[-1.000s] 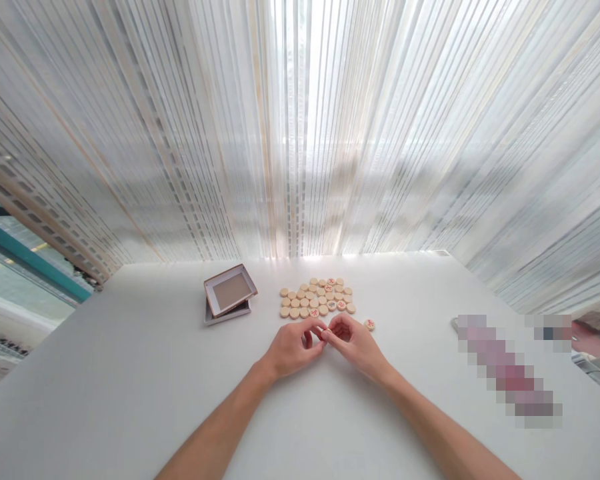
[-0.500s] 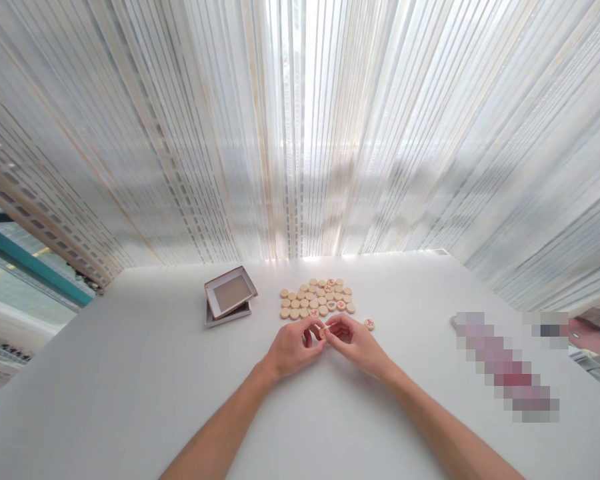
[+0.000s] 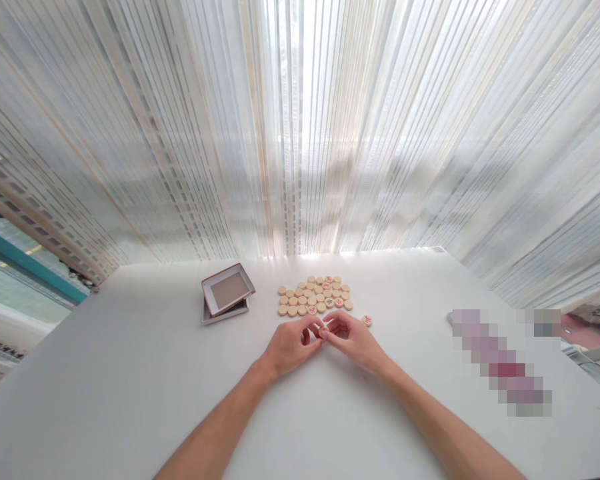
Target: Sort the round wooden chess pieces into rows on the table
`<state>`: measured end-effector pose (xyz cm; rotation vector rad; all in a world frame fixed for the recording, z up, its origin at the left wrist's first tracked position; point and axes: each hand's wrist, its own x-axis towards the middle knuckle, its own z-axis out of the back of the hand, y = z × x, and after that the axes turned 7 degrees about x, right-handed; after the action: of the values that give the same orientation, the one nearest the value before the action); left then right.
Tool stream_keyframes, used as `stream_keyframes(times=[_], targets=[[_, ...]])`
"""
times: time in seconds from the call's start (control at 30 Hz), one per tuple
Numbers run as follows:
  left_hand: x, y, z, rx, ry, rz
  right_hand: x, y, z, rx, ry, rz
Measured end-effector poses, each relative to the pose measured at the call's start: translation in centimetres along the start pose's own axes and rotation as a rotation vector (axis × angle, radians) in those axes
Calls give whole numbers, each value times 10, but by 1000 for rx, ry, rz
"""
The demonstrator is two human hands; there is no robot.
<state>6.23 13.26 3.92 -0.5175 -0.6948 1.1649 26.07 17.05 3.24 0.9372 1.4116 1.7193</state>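
Observation:
My left hand [image 3: 291, 346] and my right hand [image 3: 353, 341] meet fingertip to fingertip on a white table [image 3: 130, 373]. Together they pinch one small round wooden game disc [image 3: 323, 330] between them. Just beyond my fingers lies a cluster of several similar tan discs [image 3: 314, 296], some showing red or dark characters. A single disc [image 3: 367, 321] with a red mark lies apart, right of my right hand.
An open brown-rimmed box tray resting on its lid [image 3: 227, 292] sits left of the discs. A blurred-out object [image 3: 500, 360] lies on the table at the right. Striped sheer curtains [image 3: 300, 133] hang behind the table's far edge.
Both hands stay together near the disc cluster; the pinched disc shows a little more between the fingertips. The view has shifted slightly.

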Motion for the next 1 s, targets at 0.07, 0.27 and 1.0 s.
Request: stream_keyframes(times=[0.07, 0.27, 1.0], targets=[[-1, -2, 0, 22, -1, -14, 0, 1, -1, 2, -8, -7], [-1, -4, 1, 27, -5, -3, -1, 5, -2, 61, 8, 19], [-1, -3, -1, 37, -6, -8, -2, 3, 1, 4, 44, 48]])
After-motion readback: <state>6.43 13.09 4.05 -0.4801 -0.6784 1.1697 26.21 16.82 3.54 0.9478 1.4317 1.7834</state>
